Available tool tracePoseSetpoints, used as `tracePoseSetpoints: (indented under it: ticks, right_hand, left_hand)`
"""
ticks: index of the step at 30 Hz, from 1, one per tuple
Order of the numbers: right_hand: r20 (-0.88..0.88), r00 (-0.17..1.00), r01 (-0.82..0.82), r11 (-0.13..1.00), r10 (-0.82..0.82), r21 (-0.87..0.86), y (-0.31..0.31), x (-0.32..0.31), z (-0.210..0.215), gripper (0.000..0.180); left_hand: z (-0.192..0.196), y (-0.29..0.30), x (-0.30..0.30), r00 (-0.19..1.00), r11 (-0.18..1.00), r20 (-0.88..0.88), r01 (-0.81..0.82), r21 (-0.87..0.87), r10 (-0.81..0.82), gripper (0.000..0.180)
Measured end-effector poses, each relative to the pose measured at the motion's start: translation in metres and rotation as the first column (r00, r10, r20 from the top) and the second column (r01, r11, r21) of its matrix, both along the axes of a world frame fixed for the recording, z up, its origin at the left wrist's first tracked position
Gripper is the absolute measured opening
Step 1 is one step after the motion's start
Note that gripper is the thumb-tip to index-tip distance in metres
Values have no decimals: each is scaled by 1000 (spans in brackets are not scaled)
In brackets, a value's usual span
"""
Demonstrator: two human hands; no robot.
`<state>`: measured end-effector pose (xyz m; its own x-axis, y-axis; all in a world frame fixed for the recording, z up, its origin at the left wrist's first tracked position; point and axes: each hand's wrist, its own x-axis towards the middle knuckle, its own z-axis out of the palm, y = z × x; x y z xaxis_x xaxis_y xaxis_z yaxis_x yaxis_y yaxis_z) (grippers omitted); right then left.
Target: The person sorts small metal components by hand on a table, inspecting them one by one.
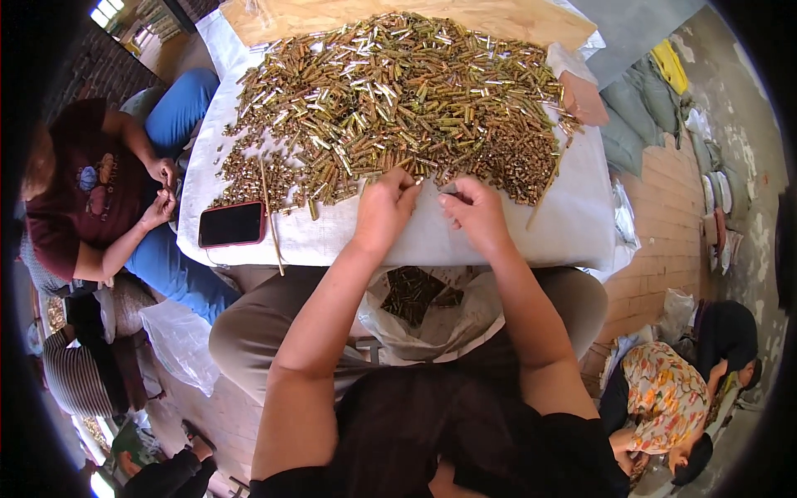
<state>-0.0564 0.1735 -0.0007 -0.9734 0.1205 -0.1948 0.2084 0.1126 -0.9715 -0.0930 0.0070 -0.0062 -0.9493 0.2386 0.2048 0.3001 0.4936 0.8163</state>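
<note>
A wide heap of small brass-coloured metal tubes (415, 91) covers most of the white cloth-covered table (324, 241). At the heap's near edge, my left hand (386, 209) is closed in a pinch, with a tiny shiny metal piece (419, 180) at its fingertips. A short gap separates it from my right hand (476, 217), whose fingers are curled together. A small grey piece (449, 188) shows at the right thumb and forefinger; its kind is too small to tell. Shorter metal bits (523, 178) lie beyond my right hand.
A dark-screened phone (232, 224) and a thin stick (271, 217) lie at the left. Below the table edge, an open white sack (432, 332) holds dark pieces. A seated person (91, 191) works at the left; others sit behind. Filled sacks (635, 108) stand at the right.
</note>
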Motion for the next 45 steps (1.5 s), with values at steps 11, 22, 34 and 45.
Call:
tracePoseSetpoints:
  ticks: [11, 22, 34, 45]
  right_hand:
    - [-7, 998, 56, 976, -59, -211, -5, 45, 41, 19]
    - [80, 996, 51, 941, -26, -335, -1, 54, 44, 21]
    - [-458, 888, 226, 912, -48, 342, -27, 66, 30, 21]
    - [-531, 841, 247, 798, 105, 550, -44, 48, -3, 17]
  left_hand:
    - [28, 8, 75, 859, 758, 413, -45, 651, -303, 5]
    - [30, 12, 86, 890, 771, 343, 17, 636, -302, 1]
    - [26, 11, 88, 832, 773, 492, -129, 621, -256, 4]
    - [-5, 6, 84, 886, 760, 464, -289, 583, -20, 5]
